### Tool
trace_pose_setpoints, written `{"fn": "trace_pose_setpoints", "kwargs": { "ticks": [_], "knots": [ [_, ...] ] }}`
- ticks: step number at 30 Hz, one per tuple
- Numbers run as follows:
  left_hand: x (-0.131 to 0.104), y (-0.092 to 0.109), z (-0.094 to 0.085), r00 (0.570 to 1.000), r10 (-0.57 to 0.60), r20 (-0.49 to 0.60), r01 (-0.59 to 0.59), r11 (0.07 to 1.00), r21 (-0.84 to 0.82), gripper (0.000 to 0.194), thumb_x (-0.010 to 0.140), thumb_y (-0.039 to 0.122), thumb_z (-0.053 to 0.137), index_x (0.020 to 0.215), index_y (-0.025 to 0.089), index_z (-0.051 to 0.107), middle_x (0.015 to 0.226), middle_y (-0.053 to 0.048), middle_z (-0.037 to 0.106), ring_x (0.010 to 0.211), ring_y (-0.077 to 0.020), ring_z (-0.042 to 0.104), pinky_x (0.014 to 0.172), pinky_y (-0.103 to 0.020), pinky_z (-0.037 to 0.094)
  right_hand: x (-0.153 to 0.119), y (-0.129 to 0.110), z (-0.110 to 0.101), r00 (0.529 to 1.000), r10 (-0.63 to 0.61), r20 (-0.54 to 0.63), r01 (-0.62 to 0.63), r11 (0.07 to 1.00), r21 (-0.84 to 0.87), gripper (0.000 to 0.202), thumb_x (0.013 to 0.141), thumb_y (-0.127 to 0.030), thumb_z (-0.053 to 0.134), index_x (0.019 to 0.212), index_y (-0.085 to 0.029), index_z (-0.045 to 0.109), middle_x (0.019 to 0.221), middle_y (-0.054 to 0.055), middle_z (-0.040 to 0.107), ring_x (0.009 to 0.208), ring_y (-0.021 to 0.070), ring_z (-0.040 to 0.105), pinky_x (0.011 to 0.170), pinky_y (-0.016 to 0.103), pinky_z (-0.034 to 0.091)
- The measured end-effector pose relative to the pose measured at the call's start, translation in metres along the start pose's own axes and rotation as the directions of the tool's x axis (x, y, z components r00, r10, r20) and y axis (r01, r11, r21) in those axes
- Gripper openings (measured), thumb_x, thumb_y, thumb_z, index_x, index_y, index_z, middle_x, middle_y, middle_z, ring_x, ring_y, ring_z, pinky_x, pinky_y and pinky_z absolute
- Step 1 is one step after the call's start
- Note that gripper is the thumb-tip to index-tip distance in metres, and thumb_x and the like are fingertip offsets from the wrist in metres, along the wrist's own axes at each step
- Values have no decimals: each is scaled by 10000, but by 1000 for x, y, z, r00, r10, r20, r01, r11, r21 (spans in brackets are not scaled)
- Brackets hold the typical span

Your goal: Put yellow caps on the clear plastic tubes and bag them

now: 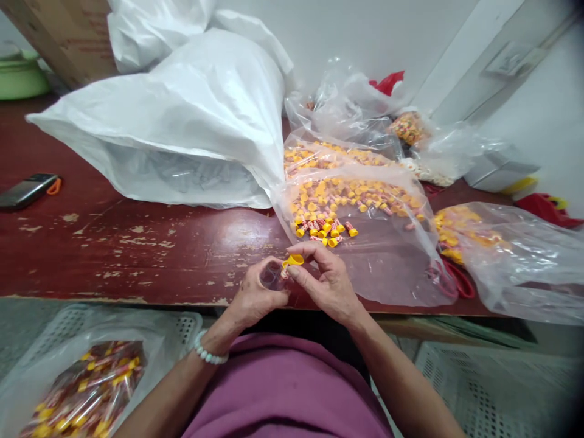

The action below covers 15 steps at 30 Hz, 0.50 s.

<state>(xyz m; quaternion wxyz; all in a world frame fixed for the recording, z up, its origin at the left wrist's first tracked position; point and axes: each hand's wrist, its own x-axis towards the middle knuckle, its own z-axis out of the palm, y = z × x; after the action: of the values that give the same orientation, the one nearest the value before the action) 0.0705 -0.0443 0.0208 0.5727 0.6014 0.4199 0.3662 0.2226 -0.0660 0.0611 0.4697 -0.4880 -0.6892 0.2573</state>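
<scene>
My left hand (258,291) is closed around a clear plastic tube (272,275), its round open end facing up. Between the thumb and forefinger of my right hand (326,278) is a small yellow cap (295,260) with a red-and-white patterned stem. The stem is at the tube's rim; whether it is inside I cannot tell. Just beyond my hands, a loose group of the same yellow-capped pieces (325,230) lies at the mouth of a clear plastic bag (387,267). To the left, a large white sack (205,103) lies open with several clear tubes (196,173) inside.
A worn red table (109,249) is in front of me. On it are a phone-like device (30,190) at the left and another clear bag (524,267) at the right. A white crate (187,325) with a bag of filled tubes (98,389) stands lower left, another crate (493,383) lower right.
</scene>
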Motion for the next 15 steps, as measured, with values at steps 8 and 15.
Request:
{"fn": "trace_pose_setpoints", "kwargs": {
  "ticks": [8,15],
  "knots": [
    [2,10,0,996,92,-3,-88,962,257,297,570,86,588,862,139,579,775,-1,607,676,-120,536,617,-223,427,14,-6,-3,995,-62,-76,66,997,49,160,898,-263,513,1013,-236,621,1028,36,629,987,158,590,885,336,465],
    [-10,9,14,967,211,140,-253,815,521,129,621,112,536,732,142,596,681,-53,636,594,-161,544,549,-277,409,24,-9,21,944,-326,-52,307,923,-231,308,902,-321,502,1195,-229,529,1126,65,606,1070,187,548,928,358,450]
  ]
}}
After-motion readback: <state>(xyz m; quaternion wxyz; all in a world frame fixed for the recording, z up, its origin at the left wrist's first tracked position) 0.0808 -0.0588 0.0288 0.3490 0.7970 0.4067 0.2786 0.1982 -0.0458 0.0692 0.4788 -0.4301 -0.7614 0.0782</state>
